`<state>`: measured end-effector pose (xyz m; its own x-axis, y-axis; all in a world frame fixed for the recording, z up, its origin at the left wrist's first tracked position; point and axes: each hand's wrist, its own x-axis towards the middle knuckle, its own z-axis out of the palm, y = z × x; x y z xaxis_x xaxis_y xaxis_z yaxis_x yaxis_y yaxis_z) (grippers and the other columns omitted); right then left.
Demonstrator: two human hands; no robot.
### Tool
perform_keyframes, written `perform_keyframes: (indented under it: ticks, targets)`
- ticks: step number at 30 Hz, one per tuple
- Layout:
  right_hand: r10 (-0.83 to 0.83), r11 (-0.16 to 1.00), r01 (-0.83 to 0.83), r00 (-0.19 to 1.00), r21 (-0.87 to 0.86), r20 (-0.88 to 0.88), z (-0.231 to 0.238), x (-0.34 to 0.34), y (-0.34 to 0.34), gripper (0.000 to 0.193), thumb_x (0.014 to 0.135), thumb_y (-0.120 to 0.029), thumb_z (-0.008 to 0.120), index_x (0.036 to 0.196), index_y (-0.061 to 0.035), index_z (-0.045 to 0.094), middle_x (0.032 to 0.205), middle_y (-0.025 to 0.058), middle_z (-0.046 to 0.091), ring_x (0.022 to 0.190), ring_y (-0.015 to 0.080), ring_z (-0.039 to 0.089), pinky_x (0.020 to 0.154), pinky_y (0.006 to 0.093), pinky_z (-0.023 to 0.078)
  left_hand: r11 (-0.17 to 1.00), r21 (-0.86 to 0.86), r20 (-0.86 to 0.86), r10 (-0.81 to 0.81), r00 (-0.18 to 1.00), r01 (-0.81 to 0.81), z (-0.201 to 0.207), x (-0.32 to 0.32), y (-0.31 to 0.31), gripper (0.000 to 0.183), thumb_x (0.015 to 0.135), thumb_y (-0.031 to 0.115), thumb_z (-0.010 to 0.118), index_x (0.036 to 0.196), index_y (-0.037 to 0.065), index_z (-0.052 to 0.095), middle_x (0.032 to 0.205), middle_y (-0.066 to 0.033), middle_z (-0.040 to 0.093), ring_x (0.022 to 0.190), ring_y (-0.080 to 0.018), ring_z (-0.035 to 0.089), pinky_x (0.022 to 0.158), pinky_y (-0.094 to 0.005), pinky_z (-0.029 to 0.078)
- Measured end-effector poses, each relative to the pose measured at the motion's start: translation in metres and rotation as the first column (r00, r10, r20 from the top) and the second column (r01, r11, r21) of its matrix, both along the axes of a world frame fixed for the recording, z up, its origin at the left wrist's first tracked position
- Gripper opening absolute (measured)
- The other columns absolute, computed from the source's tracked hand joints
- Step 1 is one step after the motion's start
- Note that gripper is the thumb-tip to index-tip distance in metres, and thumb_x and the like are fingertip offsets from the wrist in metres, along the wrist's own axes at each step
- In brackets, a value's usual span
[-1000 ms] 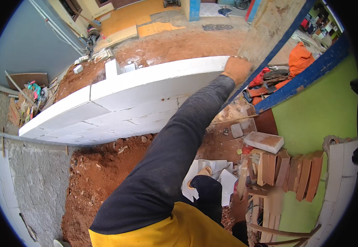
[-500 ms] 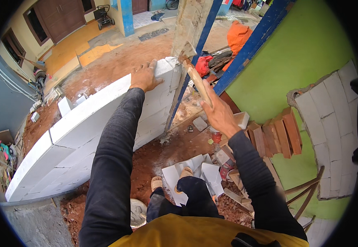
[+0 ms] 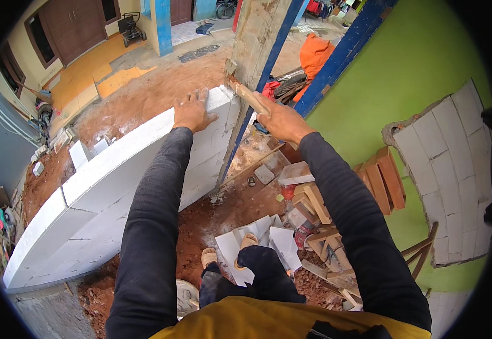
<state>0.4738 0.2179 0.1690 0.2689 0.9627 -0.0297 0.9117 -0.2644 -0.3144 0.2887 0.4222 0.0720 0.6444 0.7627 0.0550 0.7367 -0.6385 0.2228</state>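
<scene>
1. your right hand (image 3: 280,120) is closed around the handle of a wooden-handled tool (image 3: 248,96). the handle runs up and to the left from your fist, and its far end sits against the foot of the concrete column (image 3: 257,39), right at the end of the top white block (image 3: 144,148). the working end is too small and too mortar-caked to tell whether it is a trowel or a hammer.
2. your left hand (image 3: 192,112) lies flat on the top of that block, fingers spread, gripping nothing. it is just to the left of the tool tip, so both hands meet near the same corner, with the right hand the one on the tool.
3. the long axis of the block wall (image 3: 87,214) runs from the column down and to your left; the tool handle crosses that line at a slant, pointing into the joint between block end and column.
4. the wall top is smooth and white, and several courses show below it.
5. under you there is red dirt ground (image 3: 200,220), broken block pieces (image 3: 268,243) by your feet, and stacked timber offcuts (image 3: 319,214) on the right, near the green wall (image 3: 404,73). a blue frame post (image 3: 342,56) leans behind the column.
</scene>
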Motion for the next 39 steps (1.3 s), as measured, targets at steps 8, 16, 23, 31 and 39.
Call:
perform_keyframes:
  ticks: [8,16,23,31,39]
  targets:
    - [-0.132,0.887,0.288,0.907,0.361,-0.399,-0.058,-0.027,-0.14,0.073,0.103,-0.033,0.064,0.164,-0.0076,0.034,0.145,0.0323,0.059,0.131,0.0472,0.062,0.108,0.0491,0.049,0.978,0.025,-0.059,-0.203,0.977,0.205,0.016,0.037,-0.002,0.106,0.083,0.056,0.08,0.168,0.012,0.034,0.176,-0.014,0.027,0.162,-0.0349,0.026,0.127,-0.0641,0.022]
    - [-0.564,0.777,0.623,0.625,-0.09,-0.54,-0.191,-0.049,-0.349,0.065,0.1,-0.023,0.066,0.158,-0.0046,0.045,0.098,0.0167,0.07,0.069,0.0236,0.067,0.065,0.0389,0.057,0.953,0.047,0.199,-0.304,0.932,0.301,0.032,0.026,0.025,0.078,0.086,0.056,0.075,0.144,0.005,0.066,0.152,-0.0163,0.061,0.141,-0.0378,0.056,0.114,-0.0422,0.048]
    - [-0.789,0.589,0.651,0.336,-0.478,-0.515,-0.269,-0.052,-0.459,0.064,0.098,-0.028,0.066,0.153,-0.0014,0.047,0.12,0.0271,0.07,0.105,0.0408,0.072,0.091,0.0499,0.055,0.963,-0.062,0.155,-0.252,0.955,0.264,0.016,0.04,0.023,0.096,0.086,0.063,0.075,0.165,0.02,0.042,0.173,-0.012,0.035,0.158,-0.0374,0.034,0.128,-0.0446,0.032]
    - [-0.89,0.452,0.384,0.257,-0.805,-0.377,-0.29,-0.041,-0.549,0.057,0.095,-0.022,0.075,0.142,0.001,0.053,0.105,0.0179,0.072,0.087,0.0304,0.074,0.074,0.0439,0.06,0.917,0.096,-0.002,-0.388,0.922,0.387,0.002,0.038,0.023,0.075,0.094,0.035,0.077,0.161,0.02,0.049,0.173,-0.0115,0.034,0.16,-0.0388,0.029,0.132,-0.0489,0.027]
    - [-0.892,0.45,0.419,0.251,-0.789,-0.375,-0.321,-0.091,-0.599,0.034,0.093,-0.017,0.077,0.114,0.0026,0.058,0.076,0.0112,0.067,0.061,0.0245,0.071,0.054,0.0408,0.057,0.91,0.169,0.126,-0.401,0.908,0.378,0.002,0.047,0.013,0.053,0.092,0.038,0.077,0.14,0.016,0.071,0.162,-0.0101,0.052,0.158,-0.0372,0.034,0.131,-0.0552,0.025]
